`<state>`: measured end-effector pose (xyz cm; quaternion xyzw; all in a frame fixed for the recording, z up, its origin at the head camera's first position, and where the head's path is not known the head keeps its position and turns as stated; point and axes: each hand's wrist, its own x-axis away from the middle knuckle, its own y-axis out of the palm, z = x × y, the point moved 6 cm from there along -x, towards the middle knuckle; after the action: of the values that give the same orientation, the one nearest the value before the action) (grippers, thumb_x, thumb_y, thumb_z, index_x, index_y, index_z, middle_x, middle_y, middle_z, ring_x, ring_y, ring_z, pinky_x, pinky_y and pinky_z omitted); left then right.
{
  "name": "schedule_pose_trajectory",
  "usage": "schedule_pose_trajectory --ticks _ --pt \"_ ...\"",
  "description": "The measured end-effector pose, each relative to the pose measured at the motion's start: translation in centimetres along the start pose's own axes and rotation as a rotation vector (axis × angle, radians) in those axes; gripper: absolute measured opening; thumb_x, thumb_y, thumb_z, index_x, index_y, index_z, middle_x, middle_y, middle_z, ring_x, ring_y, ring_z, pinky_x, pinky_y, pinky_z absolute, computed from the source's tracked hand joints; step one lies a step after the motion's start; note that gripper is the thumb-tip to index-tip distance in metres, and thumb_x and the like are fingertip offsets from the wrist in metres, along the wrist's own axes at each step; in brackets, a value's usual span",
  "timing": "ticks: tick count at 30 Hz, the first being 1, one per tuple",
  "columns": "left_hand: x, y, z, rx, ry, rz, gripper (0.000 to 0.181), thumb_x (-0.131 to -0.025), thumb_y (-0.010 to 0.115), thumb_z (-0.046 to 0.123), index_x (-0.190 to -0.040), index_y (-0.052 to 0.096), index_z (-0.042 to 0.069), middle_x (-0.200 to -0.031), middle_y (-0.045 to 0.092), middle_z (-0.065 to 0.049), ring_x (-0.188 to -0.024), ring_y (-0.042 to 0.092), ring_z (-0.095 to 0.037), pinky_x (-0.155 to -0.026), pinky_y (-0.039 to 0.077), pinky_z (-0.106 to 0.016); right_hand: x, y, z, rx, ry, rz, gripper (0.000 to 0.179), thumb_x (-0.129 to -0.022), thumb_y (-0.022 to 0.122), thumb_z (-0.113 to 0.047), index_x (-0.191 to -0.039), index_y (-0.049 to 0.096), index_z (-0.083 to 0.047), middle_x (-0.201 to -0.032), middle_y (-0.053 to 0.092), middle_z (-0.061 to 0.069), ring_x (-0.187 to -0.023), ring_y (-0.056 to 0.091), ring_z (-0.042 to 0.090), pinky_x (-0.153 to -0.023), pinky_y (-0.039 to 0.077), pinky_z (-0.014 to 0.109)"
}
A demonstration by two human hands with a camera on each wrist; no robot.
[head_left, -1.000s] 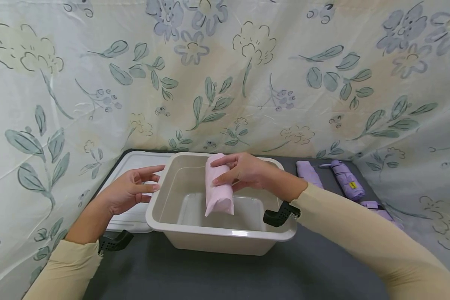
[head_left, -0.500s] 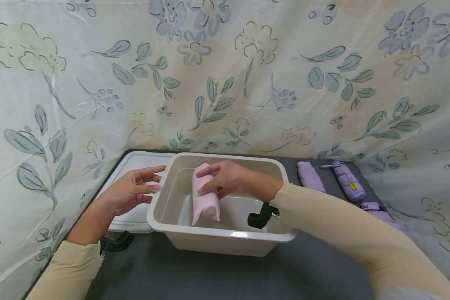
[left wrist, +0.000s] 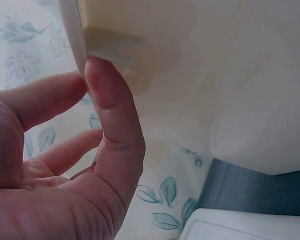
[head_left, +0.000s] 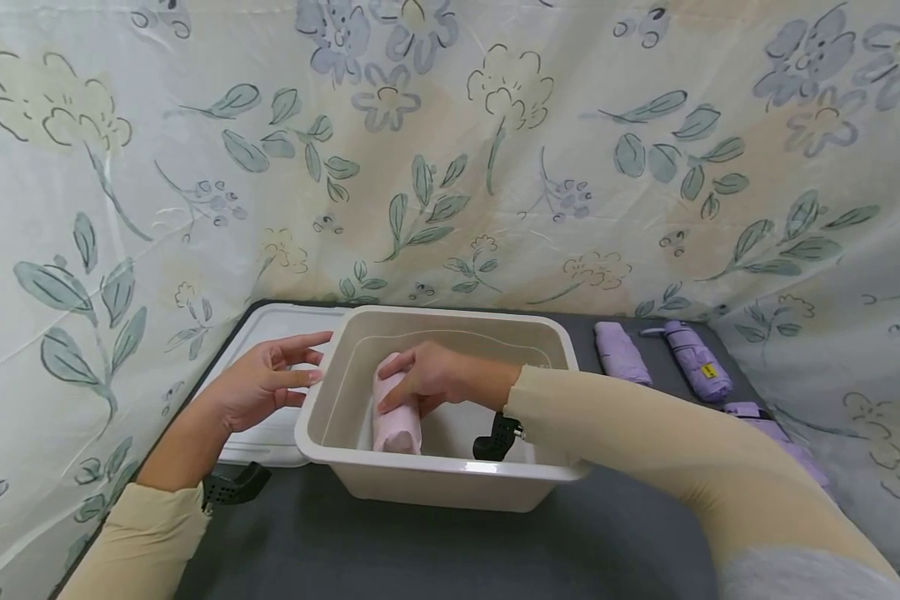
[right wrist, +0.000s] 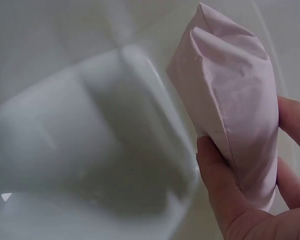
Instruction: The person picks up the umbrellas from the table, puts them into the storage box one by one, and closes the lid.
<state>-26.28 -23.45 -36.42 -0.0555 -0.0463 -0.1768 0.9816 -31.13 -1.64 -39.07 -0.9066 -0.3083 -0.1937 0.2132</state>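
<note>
A pink fabric roll point(head_left: 397, 421), shaped like a folded umbrella in a sleeve, is down inside a beige plastic tub point(head_left: 450, 487), near its left wall. My right hand point(head_left: 431, 379) grips it, thumb on one side and fingers on the other. In the right wrist view the roll point(right wrist: 240, 95) has a side seam and a creased end. Whether it touches the tub's floor is hard to tell. My left hand point(head_left: 262, 383) holds the tub's left rim; in the left wrist view the thumb and a finger point(left wrist: 115, 110) pinch its edge.
A white lid point(head_left: 258, 442) lies behind and left of the tub. On the right of the dark table point(head_left: 450, 558) lie purple folded umbrellas point(head_left: 697, 362) and a lilac roll point(head_left: 621, 354). A floral curtain point(head_left: 450, 225) encloses the back and sides.
My right hand has carried the pink fabric roll leftward and lower into the tub. The left hand has stayed at the rim, and the tub has not moved.
</note>
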Motion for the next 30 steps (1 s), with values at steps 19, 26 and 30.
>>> schedule_pose_trajectory --ticks 19,26,30 --pt "0.4 -0.1 0.0 -0.021 0.004 0.013 0.072 -0.1 0.067 0.014 -0.161 0.03 0.006 -0.123 0.054 -0.004 -0.105 0.065 -0.015 -0.087 0.062 -0.033 -1.9 2.2 1.5 0.042 0.033 0.006 0.054 -0.078 0.089 -0.005 -0.129 0.07 -0.007 -0.116 0.067 0.012 -0.083 0.069 0.025 -0.078 0.064 0.041" --pt "0.3 -0.1 0.0 -0.039 0.007 0.013 0.071 -0.1 0.067 0.015 -0.161 0.031 0.007 -0.124 0.056 -0.004 -0.107 0.065 -0.015 -0.088 0.062 -0.034 -2.4 2.8 1.8 0.044 0.039 -0.037 0.057 -0.078 0.087 -0.001 -0.132 0.066 -0.005 -0.112 0.065 0.013 -0.083 0.068 0.026 -0.08 0.063 0.043" --pt "0.2 -0.1 -0.2 -0.049 0.001 0.019 0.071 -0.099 0.068 0.016 -0.16 0.032 0.007 -0.125 0.055 -0.005 -0.108 0.065 -0.016 -0.088 0.061 -0.035 -2.5 3.1 2.0 0.07 0.045 -0.039 0.059 -0.078 0.087 0.0 -0.132 0.065 -0.007 -0.115 0.062 0.012 -0.086 0.068 0.026 -0.078 0.064 0.041"
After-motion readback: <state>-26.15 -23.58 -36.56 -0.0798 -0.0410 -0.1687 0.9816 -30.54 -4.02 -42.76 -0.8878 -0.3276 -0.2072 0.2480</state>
